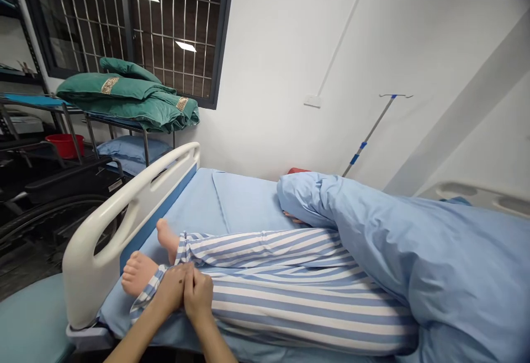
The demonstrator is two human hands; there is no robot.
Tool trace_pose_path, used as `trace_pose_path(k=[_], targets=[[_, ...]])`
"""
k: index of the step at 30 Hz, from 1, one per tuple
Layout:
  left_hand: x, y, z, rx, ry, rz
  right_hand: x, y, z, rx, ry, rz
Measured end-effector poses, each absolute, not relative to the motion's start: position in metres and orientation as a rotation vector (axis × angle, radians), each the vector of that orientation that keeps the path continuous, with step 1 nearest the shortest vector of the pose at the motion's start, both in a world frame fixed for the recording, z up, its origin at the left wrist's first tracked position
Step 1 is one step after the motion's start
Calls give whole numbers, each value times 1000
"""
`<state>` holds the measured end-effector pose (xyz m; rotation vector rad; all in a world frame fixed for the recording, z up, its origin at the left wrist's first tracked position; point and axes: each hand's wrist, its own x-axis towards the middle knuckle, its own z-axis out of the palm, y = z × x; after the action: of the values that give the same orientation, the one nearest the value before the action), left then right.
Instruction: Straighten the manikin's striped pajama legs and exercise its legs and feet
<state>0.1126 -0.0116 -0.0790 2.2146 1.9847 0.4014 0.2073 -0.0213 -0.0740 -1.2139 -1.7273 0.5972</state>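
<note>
A figure lies on a hospital bed in blue-and-white striped trousers [290, 291], bare feet [138, 270] toward the white footboard [124, 214]. Both my hands are at the near trouser leg by the ankle. My left hand [170, 290] pinches the striped cuff, fingers closed. My right hand [199, 295] presses beside it, fingers curled on the same fabric. A light blue quilt [414, 241] covers the figure's upper body.
Folded green blankets [132, 95] lie on a metal rack at the back left, a blue pillow [132, 150] below. A wheelchair [53, 197] and red basin [64, 143] stand left. An IV pole [372, 131] leans by the wall. A bed rail [476, 195] sits at the right.
</note>
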Motion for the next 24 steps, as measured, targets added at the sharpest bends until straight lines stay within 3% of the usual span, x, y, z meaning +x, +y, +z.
trace_pose_path(k=[11, 19, 24], targets=[[125, -16, -58, 1960, 1989, 521, 213, -7, -65, -1168, -1437, 889], [141, -7, -33, 1310, 1727, 1420, 215, -7, -64, -1076, -1396, 1002], [156, -5, -58, 1114, 1743, 1611, 215, -7, -65, -1100, -1385, 982]])
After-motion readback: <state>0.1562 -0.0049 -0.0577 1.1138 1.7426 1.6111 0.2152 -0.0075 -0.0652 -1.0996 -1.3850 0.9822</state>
